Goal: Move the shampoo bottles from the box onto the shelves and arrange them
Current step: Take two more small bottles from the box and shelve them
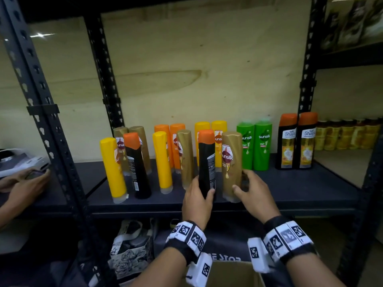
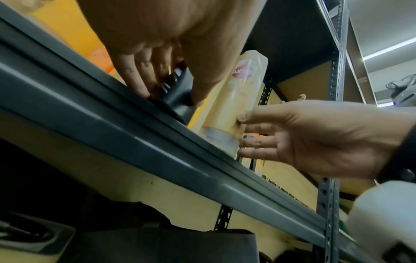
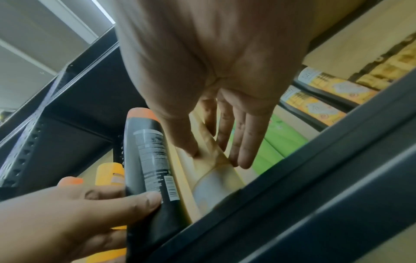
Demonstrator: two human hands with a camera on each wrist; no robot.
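Observation:
On the dark shelf [image 1: 290,187] my left hand [image 1: 202,188] grips the lower body of a black shampoo bottle with an orange cap [image 1: 206,160], which stands upright at the front. The left wrist view shows the fingers [image 2: 135,80] and thumb wrapped round the bottle's base [image 2: 178,87]. Just to its right my right hand [image 1: 241,181] pinches a gold Sunsilk bottle [image 1: 230,158], thumb on the front and fingers behind. That pinch shows in the right wrist view on the gold bottle [image 3: 213,185]. The cardboard box [image 1: 234,274] lies below my wrists.
Several bottles stand left of my hands: a yellow bottle [image 1: 113,168], a black one [image 1: 136,166], another yellow [image 1: 162,160], a gold one [image 1: 185,158], with more behind. Two green bottles [image 1: 255,150] and two black labelled bottles [image 1: 296,141] stand right. Another person's hand [image 1: 27,183] is at far left.

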